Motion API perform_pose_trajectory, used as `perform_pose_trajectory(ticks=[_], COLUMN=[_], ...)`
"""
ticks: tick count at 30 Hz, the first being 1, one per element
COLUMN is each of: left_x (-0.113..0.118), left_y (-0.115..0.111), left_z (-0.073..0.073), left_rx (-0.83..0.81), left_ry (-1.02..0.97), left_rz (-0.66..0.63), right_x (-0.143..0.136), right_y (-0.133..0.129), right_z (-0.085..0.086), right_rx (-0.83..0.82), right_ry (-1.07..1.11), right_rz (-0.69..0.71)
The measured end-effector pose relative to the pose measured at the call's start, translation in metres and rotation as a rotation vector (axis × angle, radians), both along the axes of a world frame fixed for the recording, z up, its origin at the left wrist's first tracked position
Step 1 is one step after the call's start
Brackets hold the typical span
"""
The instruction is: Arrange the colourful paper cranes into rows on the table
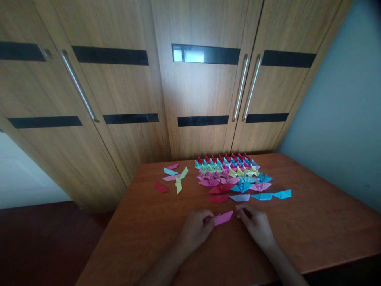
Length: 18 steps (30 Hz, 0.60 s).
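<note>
Between the thumb and fingers of my left hand (199, 227) is a pink folded paper piece (224, 218), a flat slanted strip held just above the table. My right hand (256, 224) is just past the strip's right end, thumb and forefinger drawn together, with a small gap to the paper. Nothing shows in its fingers. Beyond the hands lies a short row of flat folded strips: a red strip (219, 198), a lilac strip (239, 198) and two blue strips (262, 196). Behind them, winged origami figures (222, 188) stand in several coloured rows.
At the left of the wooden table (143, 222) lie several loose folded strips, among them a red one (161, 187) and a yellow one (178, 185). A wooden wardrobe (202, 91) rises behind the table's back edge. A pale blue wall (339, 119) borders the right side.
</note>
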<state>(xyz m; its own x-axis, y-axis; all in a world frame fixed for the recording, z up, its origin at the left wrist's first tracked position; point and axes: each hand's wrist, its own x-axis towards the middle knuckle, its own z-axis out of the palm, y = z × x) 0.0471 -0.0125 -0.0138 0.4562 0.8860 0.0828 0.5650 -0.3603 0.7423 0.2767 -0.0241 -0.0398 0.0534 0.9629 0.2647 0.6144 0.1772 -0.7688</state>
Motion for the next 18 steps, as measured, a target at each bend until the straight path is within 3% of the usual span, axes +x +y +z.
perform_pose_trajectory(ticks=[4, 10, 18], left_x=[0.004, 0.004, 0.026], left_y=[-0.004, -0.011, -0.044], left_z=[0.007, 0.011, 0.011], left_rx=[0.193, 0.361, 0.421], left_ry=[0.209, 0.282, 0.376], left_rz=[0.03, 0.1, -0.147], right_x=[0.021, 0.022, 0.018], right_y=[-0.008, -0.011, -0.013], right_z=[-0.006, -0.009, 0.001], right_rx=[0.002, -0.041, -0.014], right_ry=[-0.163, -0.306, -0.291], right_rz=[-0.083, -0.167, -0.155])
